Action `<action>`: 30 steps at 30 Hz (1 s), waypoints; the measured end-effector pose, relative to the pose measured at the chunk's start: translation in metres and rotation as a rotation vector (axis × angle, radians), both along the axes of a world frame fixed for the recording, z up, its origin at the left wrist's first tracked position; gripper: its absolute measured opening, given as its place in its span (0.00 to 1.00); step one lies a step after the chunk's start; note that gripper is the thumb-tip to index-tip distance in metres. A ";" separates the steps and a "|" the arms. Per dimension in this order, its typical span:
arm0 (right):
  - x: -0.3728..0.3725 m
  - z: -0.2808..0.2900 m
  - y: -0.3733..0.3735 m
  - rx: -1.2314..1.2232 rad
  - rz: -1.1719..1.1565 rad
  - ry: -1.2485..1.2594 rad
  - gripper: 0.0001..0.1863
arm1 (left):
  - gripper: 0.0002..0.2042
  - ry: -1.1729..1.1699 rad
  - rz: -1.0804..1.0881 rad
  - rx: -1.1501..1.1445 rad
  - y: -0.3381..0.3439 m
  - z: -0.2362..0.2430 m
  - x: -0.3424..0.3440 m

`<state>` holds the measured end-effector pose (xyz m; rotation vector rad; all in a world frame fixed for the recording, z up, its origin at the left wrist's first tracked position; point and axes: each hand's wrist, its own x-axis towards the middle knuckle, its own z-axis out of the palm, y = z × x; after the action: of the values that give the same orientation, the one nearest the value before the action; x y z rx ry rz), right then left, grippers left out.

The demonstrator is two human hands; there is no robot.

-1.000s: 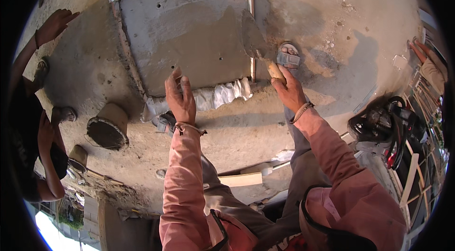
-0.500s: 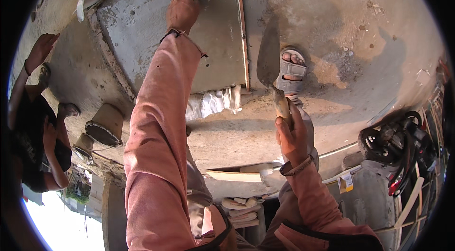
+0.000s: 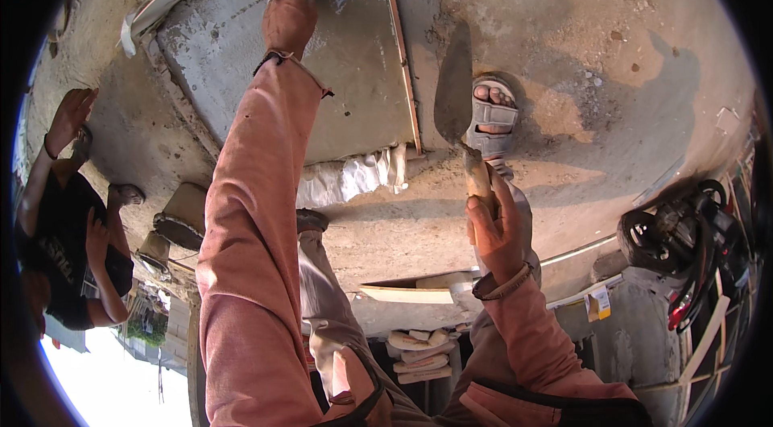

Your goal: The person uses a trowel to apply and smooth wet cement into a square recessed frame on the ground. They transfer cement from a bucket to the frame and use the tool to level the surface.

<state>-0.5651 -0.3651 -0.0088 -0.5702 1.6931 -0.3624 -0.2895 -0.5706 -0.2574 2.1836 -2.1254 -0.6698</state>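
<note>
My right hand is wrapped round the pale handle of a pointed trowel. The grey blade points away from me, beside my sandalled right foot. Reaching far out, my left hand is closed above the wet cement slab. A small dark bit shows at its fingertips, but what it grips is hidden under the hand. The slab looks wet and glossy at its far side and smoother nearer me. A thin wooden strip edges it on the right, and crumpled white sacking lies along its near edge.
At the left, another person in dark clothing is close to the slab. Buckets stand between that person and my left arm. A motorcycle is at the right. Stacked sacks and a board lie near my legs.
My left hand has shifted slightly left over the slab, still closed. The whole view has swung a little, and more of my left leg shows. The trowel stays in my right hand.
</note>
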 end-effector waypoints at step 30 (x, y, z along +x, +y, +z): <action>-0.003 -0.003 0.005 0.097 0.089 0.060 0.26 | 0.13 -0.016 0.104 0.030 0.015 0.004 0.002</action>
<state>-0.5684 -0.3602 -0.0117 -0.5873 1.7263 -0.2000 -0.2871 -0.5552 -0.2531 2.3034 -2.0054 -0.6832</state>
